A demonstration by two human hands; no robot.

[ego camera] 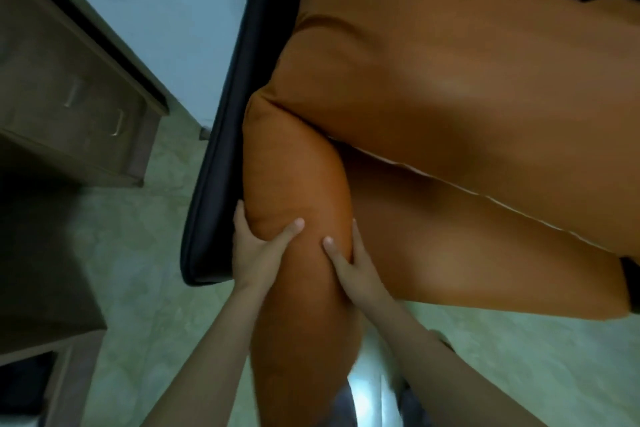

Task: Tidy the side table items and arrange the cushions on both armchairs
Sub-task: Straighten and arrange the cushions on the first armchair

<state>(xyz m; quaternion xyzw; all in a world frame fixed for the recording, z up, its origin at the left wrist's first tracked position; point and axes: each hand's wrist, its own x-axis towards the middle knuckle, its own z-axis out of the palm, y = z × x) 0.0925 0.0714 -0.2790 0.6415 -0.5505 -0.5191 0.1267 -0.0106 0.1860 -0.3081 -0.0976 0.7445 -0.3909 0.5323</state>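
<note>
An armchair with a black frame (221, 149) fills the far right of the scene. Its large orange back cushion (450, 80) is seen leaning over the seat cushion (467, 253). A long orange cushion (298, 184) is held along the chair's left arm. Its far end is wedged under the corner of the back cushion, and its near end hangs out past the seat front.

It is clasped at mid-length from both sides. The left hand (256, 250) is curled round its left edge with the thumb pressed on top, and the right hand (353, 270) is set likewise on the right flank. Each grip is closed on the fabric.

If the cushion is pushed further in, it may be buckled, or the back cushion may be dragged askew. Only soft filling is squeezed, so a slipped hold would likely drop the near end onto the tiled floor (138, 253). Room for the left hand is limited by the black arm just beside it.

A wooden drawer unit (69, 87) stands at the far left, well apart from the chair.
</note>
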